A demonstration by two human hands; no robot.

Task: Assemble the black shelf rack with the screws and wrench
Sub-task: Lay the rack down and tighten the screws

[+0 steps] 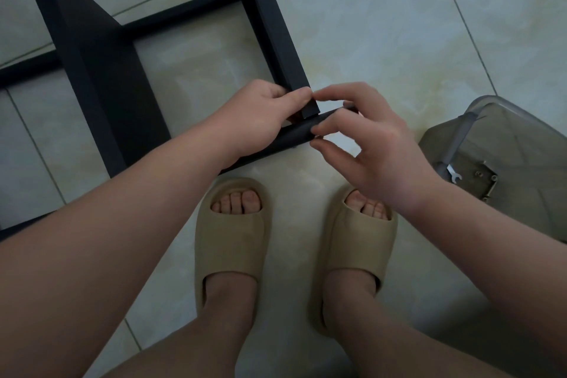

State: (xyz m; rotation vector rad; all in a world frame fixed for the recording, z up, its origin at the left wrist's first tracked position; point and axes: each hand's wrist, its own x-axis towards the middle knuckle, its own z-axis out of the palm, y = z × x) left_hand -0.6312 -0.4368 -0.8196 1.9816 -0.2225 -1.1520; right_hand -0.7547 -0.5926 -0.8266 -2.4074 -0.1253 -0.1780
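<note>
Left hand (264,120) grips the rack post (276,40), right hand (368,144) pinches the crossbar (294,136)

Two tan slide sandals (233,242) on pale marbled floor tiles (383,24), translucent grey bin (521,138) to their right

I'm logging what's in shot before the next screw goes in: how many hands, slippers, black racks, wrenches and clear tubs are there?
Hands: 2, left hand and right hand
Slippers: 2, left slipper and right slipper
Black rack: 1, held by fingers of both hands
Wrench: 1, inside the tub
Clear tub: 1
Total: 7
</note>
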